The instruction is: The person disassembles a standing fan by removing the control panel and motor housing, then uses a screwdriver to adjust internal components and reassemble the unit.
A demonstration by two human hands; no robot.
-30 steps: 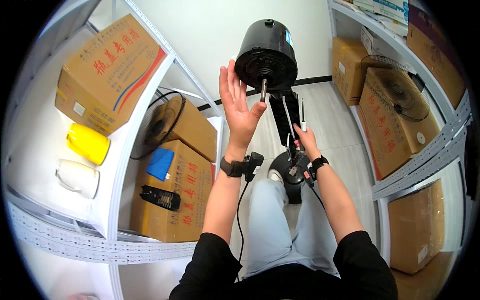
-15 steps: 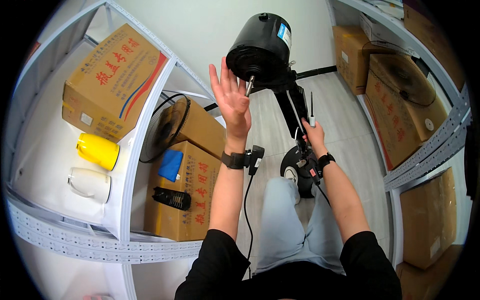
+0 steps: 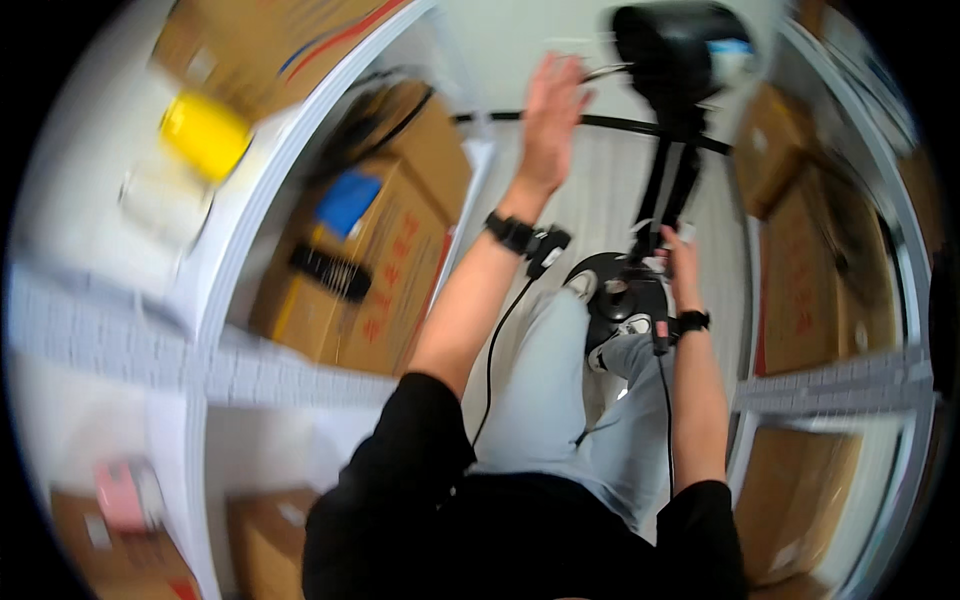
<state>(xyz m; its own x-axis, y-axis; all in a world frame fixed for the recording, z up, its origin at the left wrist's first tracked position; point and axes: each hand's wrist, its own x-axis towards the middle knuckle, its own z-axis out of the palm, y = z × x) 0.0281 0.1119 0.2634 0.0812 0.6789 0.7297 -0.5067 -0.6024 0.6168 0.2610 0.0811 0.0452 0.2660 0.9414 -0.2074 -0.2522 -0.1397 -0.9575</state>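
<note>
A black fan motor (image 3: pixel 665 50) with a thin metal shaft tops a dark pole (image 3: pixel 665 190), which rises from a round black base (image 3: pixel 610 325) by my feet. My left hand (image 3: pixel 550 115) is open, fingers stretched out and up beside the shaft tip; nothing shows in its palm. Low beside the pole, my right hand (image 3: pixel 682 262) is closed on a screwdriver (image 3: pixel 687 232), whose white end sticks up past the fingers; its thin shank is lost in blur. Whether this hand also touches the pole, I cannot tell.
The left shelf (image 3: pixel 235 215) bears a yellow kettle (image 3: pixel 205 135) and a white kettle (image 3: pixel 165 205). Between shelf and pole, a carton (image 3: pixel 385 270) carries a blue cloth (image 3: pixel 348 202) and a black slotted part (image 3: pixel 330 272). A fan guard (image 3: pixel 845 200) leans by cartons at right.
My view has swung, so the fan stand sits farther right in it. The motor's front has turned further left. My left hand stays open near the shaft; the right still holds the screwdriver.
</note>
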